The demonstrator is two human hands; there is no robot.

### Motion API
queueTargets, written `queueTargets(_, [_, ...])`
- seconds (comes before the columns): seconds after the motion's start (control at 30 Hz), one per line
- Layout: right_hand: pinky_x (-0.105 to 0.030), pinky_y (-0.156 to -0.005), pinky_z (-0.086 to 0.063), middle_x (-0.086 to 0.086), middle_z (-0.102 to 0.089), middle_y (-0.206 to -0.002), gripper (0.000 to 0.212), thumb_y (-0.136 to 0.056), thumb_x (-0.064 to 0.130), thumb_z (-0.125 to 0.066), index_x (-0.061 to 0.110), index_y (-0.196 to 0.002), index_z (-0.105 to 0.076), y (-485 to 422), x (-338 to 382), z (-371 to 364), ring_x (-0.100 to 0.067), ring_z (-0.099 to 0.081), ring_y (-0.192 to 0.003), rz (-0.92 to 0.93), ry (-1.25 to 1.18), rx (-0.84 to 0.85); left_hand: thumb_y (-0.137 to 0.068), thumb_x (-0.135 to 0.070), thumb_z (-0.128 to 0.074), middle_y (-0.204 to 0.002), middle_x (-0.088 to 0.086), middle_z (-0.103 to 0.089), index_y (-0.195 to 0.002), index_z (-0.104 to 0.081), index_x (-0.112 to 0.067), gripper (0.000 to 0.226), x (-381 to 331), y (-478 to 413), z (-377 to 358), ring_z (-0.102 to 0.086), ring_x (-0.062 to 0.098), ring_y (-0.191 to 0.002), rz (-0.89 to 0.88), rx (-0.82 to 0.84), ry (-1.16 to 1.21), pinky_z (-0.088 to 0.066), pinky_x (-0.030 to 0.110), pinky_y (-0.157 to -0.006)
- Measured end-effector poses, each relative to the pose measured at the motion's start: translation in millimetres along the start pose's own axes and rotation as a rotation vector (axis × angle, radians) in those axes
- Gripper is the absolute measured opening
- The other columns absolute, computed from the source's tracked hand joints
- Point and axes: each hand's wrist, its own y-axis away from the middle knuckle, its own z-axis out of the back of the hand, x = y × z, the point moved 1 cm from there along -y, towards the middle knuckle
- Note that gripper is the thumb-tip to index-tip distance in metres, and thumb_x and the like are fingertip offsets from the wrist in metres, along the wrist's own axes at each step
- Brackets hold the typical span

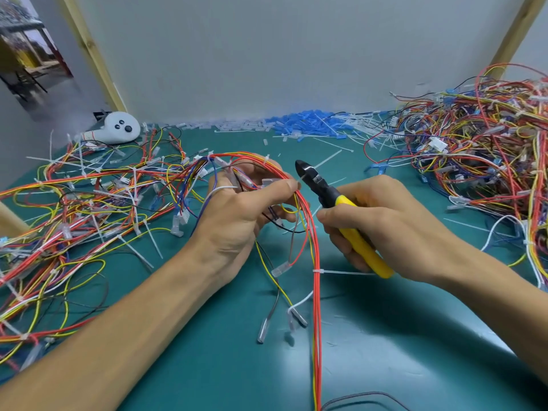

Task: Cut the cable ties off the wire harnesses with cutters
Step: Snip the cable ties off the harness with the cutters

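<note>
My left hand (237, 215) grips a wire harness (315, 250) of red, yellow and blue wires, thumb pinching the bundle near its top bend. My right hand (385, 223) holds yellow-handled cutters (341, 209), their black jaws pointing up-left and close to my left thumb tip. A white cable tie (318, 272) wraps the hanging red wires below both hands, its tail sticking out to the right. Clear connector sleeves dangle from the harness ends over the green mat.
A large heap of harnesses (480, 149) fills the right side, another tangle (89, 203) lies on the left. Blue sleeves and cut white ties (308, 126) pile along the back wall. A white device (121, 127) sits at back left. Green mat (385, 351) shows in front.
</note>
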Motion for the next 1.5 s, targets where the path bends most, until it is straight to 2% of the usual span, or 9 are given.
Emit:
queueTargets(0.27, [-0.034,-0.042,-0.045,-0.020,-0.061,-0.060,0.034,-0.087,0.026,-0.064,-0.002,-0.069,-0.055,-1,-3,-2,-0.023,-0.053,-0.042,0.075,0.147,-0.053,-0.072,-0.002,-0.073,-0.084,0.011,-0.066,-0.087,-0.062,-0.014,0.023,0,0,0,-0.062,0.027,-0.074,-0.004,0.021,-0.035,-0.053,0.032,-0.064])
queueTargets(0.43, [-0.036,-0.042,-0.046,-0.018,-0.059,-0.057,0.028,-0.086,0.014,-0.064,-0.001,-0.065,-0.052,-1,-4,-5,-0.019,-0.049,-0.041,0.082,0.198,-0.098,-0.073,0.004,-0.065,-0.083,0.011,-0.062,-0.090,-0.057,-0.011,0.024,2,-1,-2,-0.054,0.032,-0.082,0.008,0.050,-0.039,-0.047,0.045,-0.079])
queueTargets(0.53, [-0.041,-0.043,-0.046,-0.018,-0.060,-0.058,0.028,-0.084,0.017,-0.065,0.002,-0.063,-0.053,-1,-3,-3,-0.020,-0.050,-0.043,0.074,0.167,-0.095,-0.073,0.005,-0.065,-0.080,0.007,-0.064,-0.088,-0.059,-0.011,0.023,0,-3,0,-0.058,0.028,-0.077,0.022,0.070,-0.007,-0.051,0.039,-0.074])
queueTargets(0.7, [-0.031,-0.041,-0.042,-0.012,-0.057,-0.055,0.030,-0.087,0.013,-0.066,0.000,-0.062,-0.053,-1,-2,-3,-0.021,-0.049,-0.042,0.035,0.064,-0.091,-0.075,0.005,-0.067,-0.079,0.006,-0.064,-0.088,-0.060,-0.012,0.023,-2,-4,0,-0.061,0.020,-0.071,0.005,0.072,-0.012,-0.054,0.033,-0.069])
queueTargets(0.83, [-0.030,-0.042,-0.042,-0.013,-0.055,-0.056,0.029,-0.090,0.008,-0.064,-0.002,-0.065,-0.052,-3,-2,-2,-0.022,-0.048,-0.043,0.021,0.026,-0.088,-0.081,0.006,-0.074,-0.079,0.010,-0.062,-0.092,-0.063,-0.011,0.023,-4,-2,2,-0.067,0.022,-0.068,0.012,0.071,-0.022,-0.055,0.031,-0.058])
queueTargets(1.1, [-0.026,-0.042,-0.041,-0.007,-0.055,-0.048,0.035,-0.090,0.011,-0.066,0.004,-0.059,-0.053,-4,-3,3,-0.020,-0.048,-0.040,0.058,0.056,-0.144,-0.086,0.003,-0.071,-0.075,0.016,-0.073,-0.085,-0.070,0.002,0.002,-3,-2,-2,-0.074,0.030,-0.065,0.029,0.090,-0.102,-0.059,0.031,-0.060])
queueTargets(1.33, [-0.036,-0.050,-0.047,-0.019,-0.058,-0.066,0.028,-0.083,0.023,-0.066,-0.004,-0.078,-0.061,-6,-3,6,-0.028,-0.052,-0.054,0.103,-0.023,-0.132,-0.095,0.001,-0.065,-0.071,0.014,-0.072,-0.086,-0.069,0.006,0.011,-4,1,-4,-0.074,0.029,-0.061,-0.081,0.100,-0.202,-0.057,0.028,-0.056])
queueTargets(1.43, [-0.031,-0.050,-0.047,-0.015,-0.063,-0.067,0.016,-0.080,0.026,-0.065,0.011,-0.076,-0.066,-3,0,9,-0.028,-0.059,-0.057,0.152,0.065,-0.112,-0.095,0.001,-0.065,-0.072,0.015,-0.071,-0.086,-0.068,0.006,0.010,-5,1,-3,-0.072,0.030,-0.059,-0.106,0.111,-0.212,-0.055,0.030,-0.056])
queueTargets(1.5, [-0.041,-0.051,-0.047,-0.009,-0.062,-0.062,0.016,-0.080,0.028,-0.067,0.014,-0.073,-0.065,-1,0,10,-0.030,-0.059,-0.058,0.184,0.243,-0.100,-0.095,0.001,-0.066,-0.072,0.016,-0.071,-0.086,-0.068,0.007,0.010,-5,1,-3,-0.070,0.029,-0.056,-0.126,0.105,-0.238,-0.055,0.031,-0.055])
